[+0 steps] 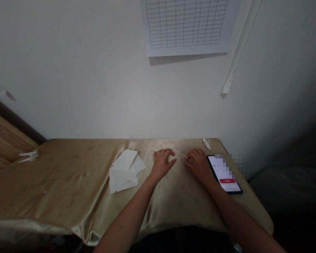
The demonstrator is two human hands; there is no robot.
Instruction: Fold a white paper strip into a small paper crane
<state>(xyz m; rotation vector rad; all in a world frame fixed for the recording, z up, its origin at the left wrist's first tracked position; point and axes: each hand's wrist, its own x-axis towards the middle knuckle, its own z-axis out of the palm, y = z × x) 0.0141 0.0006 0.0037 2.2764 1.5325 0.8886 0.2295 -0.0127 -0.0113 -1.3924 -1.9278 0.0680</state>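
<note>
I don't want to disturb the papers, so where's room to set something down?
Widest: the gold cloth between the white sheets and the far-left paper piece. Smaller: between the forearms. Crowded: around the right hand, with the phone and small folded paper close by.

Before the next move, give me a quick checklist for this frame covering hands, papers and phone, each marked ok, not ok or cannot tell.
1. Right hand holding the thin white piece: ok, it juts out from that hand.
2. Left hand on that piece too: not ok, it is curved open, apart from it.
3. Folds in the piece: cannot tell, too small.
4. Paper sheets squared up: not ok, they overlap at different angles.
5. Phone apart from the sheets: ok, it lies beyond the right hand.
</note>
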